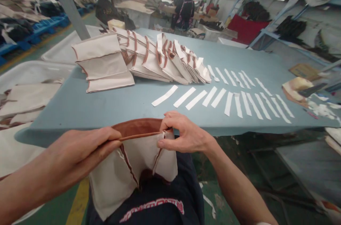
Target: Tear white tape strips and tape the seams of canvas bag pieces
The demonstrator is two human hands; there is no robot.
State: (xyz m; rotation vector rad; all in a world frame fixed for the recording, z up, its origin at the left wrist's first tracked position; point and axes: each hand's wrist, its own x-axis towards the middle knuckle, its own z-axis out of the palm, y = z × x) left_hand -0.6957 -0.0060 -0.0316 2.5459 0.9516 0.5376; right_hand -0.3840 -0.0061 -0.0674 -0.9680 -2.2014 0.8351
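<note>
Between my two hands is a cream fabric bag piece [142, 150] with a brown lining and dark brown seam edges, held over my lap at the table's front edge. My left hand [90, 147] is closed on its brown-bound upper rim at the left. At the right corner, my right hand [181, 132] pinches the rim between thumb and fingers, by a seam. The piece's mouth gapes, showing brown inside. Beyond it on the table lie white strips [189, 97] in two rows, several in each. Similar cream bag pieces [106, 61] lie in an overlapping row behind them.
The blue-green table [128, 108] spans the view. A white bin [23, 76] at the left holds more cream pieces. Cardboard with a yellowish block [299, 84] sits at the right end, near white scraps [322, 108]. Another person [185, 10] is farther back. Metal shelving stands right.
</note>
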